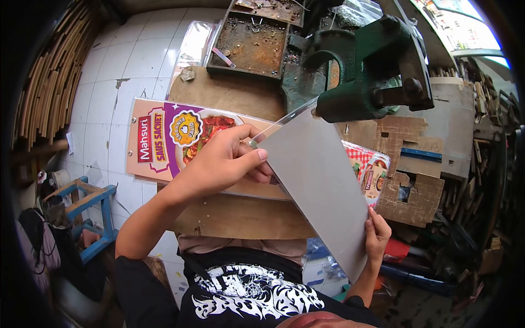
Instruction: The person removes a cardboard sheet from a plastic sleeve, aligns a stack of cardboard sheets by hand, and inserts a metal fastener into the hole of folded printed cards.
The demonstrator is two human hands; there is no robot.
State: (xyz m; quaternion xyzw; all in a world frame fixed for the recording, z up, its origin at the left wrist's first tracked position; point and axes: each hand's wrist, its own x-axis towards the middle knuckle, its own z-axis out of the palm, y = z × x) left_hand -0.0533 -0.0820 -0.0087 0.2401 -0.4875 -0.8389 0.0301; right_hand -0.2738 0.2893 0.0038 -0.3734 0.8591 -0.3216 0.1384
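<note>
The gray sheet [322,175] is slanted lengthwise down from the green press [355,76], its edge gripped by the right hand's [377,236] fingers. Nearer the press, the left hand's [227,158] fingers are curled; their hold cannot be told.

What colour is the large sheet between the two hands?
The sheet is plain light grey, shown best in the head view.

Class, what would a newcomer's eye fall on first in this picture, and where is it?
A large grey sheet slants across the middle, the left hand at its left edge, the right hand at its lower right. Left of it lies a colourful Mahsuri panel; a dark green machine looms at upper right.
</note>
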